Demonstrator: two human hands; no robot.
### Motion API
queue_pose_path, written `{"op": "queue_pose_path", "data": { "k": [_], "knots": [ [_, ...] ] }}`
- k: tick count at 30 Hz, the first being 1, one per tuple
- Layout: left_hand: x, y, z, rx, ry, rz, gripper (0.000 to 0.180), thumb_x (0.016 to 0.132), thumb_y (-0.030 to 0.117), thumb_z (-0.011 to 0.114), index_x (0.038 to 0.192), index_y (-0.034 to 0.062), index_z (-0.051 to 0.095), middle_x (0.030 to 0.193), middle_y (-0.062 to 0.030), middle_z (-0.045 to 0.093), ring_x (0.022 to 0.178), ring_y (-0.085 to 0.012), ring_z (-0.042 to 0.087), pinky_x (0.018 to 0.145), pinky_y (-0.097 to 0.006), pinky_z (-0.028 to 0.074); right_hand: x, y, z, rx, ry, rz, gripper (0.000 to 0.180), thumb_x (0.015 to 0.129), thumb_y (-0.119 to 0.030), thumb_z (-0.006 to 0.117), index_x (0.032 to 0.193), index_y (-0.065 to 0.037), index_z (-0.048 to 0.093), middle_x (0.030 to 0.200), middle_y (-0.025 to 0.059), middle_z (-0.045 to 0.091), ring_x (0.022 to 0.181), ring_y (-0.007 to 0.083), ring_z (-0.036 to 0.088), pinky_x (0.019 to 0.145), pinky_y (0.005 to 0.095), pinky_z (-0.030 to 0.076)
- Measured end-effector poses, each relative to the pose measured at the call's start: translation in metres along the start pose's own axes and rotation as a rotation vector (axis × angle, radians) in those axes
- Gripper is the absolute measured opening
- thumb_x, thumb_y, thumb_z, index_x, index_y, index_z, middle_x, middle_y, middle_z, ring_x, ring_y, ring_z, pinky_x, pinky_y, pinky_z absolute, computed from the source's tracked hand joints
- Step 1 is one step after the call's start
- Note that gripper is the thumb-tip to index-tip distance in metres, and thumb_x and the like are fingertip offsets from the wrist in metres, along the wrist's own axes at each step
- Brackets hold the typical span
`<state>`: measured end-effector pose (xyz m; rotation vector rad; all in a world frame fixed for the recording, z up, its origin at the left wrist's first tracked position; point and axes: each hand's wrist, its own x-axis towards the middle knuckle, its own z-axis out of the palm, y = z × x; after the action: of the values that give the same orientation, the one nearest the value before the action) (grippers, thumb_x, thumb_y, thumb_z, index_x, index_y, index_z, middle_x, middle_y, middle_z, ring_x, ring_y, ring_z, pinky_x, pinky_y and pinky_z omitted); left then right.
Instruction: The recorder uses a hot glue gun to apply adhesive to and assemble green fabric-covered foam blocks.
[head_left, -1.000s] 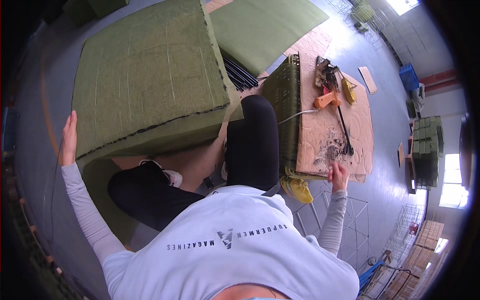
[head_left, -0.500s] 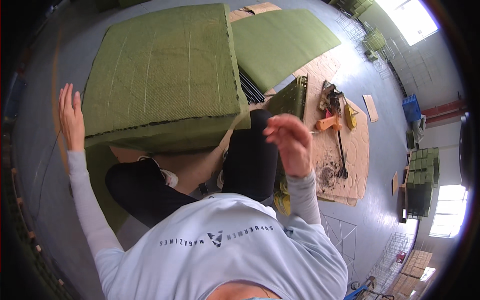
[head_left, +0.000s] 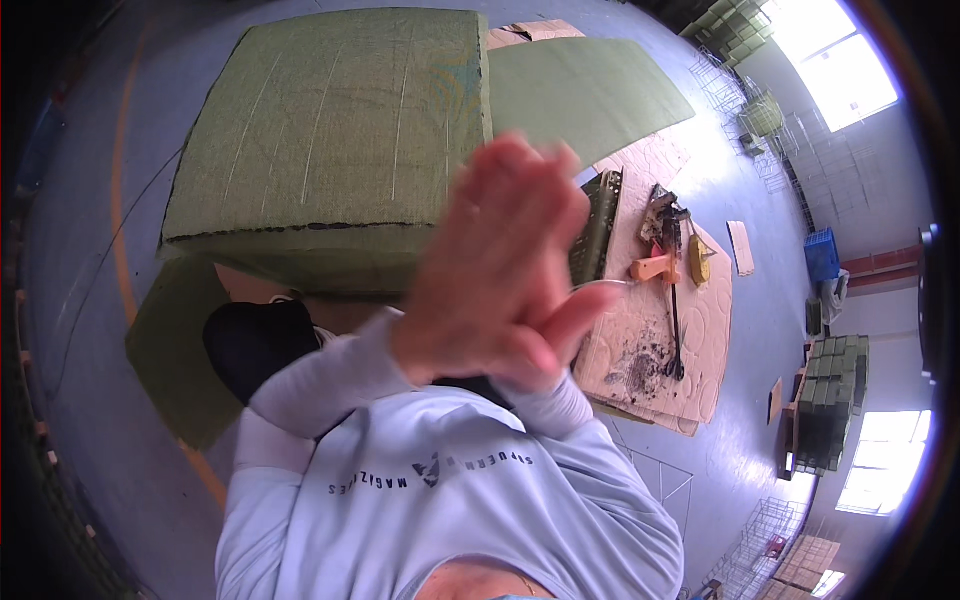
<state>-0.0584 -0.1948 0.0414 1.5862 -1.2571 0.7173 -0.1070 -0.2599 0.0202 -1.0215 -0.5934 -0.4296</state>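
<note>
My left hand [head_left: 470,275] lies palm to palm against my right hand [head_left: 562,270] in front of my chest. Both have their fingers stretched out and hold nothing visible; motion blurs them, and the left covers much of the right. Beyond them stands a large block covered in green mesh fabric [head_left: 300,130], with a dark, ragged line along its front and right edges. My hands hide its front right corner from view. A flat green sheet [head_left: 580,95] lies behind it to the right.
On cardboard [head_left: 705,345] at my right lie an orange-handled tool [head_left: 654,268], a yellow object [head_left: 699,262], a black rod [head_left: 677,330] and dark crumbs [head_left: 640,370]. A perforated green piece [head_left: 600,225] stands beside it. Green stacks [head_left: 835,400] and a blue crate [head_left: 822,255] are farther right.
My left hand has swung right from beside the block's left edge, and my right hand has come inward. The two now meet palm to palm. The view has shifted slightly.
</note>
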Motion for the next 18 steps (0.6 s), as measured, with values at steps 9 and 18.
{"op": "queue_pose_path", "data": {
  "k": [9,18],
  "knots": [
    [-0.097,-0.131,-0.196,0.987,-0.043,-0.584,0.080,0.098,0.064,0.013,0.154,0.0072,0.018,0.161,-0.0104,0.019,0.149,-0.0291,0.011,0.120,-0.046,0.008,-0.009,-0.013,-0.111,-1.154,-0.206,-0.040,0.083,0.099,-0.058,0.031,0.152,0.004,0.017,0.158,0.0278,0.011,0.148,0.0390,0.013,0.118,0.0441,0.012],
    [-0.130,-0.143,-0.223,0.803,-0.109,-0.892,0.082,0.099,0.064,0.021,0.153,0.0032,0.018,0.160,-0.0150,0.018,0.149,-0.0292,0.011,0.121,-0.041,0.011,0.055,0.027,-0.100,-0.867,0.027,0.324,0.068,0.101,-0.030,0.040,0.152,0.004,0.011,0.160,0.0249,0.007,0.149,0.0336,0.007,0.120,0.0384,0.008]
  ]
}}
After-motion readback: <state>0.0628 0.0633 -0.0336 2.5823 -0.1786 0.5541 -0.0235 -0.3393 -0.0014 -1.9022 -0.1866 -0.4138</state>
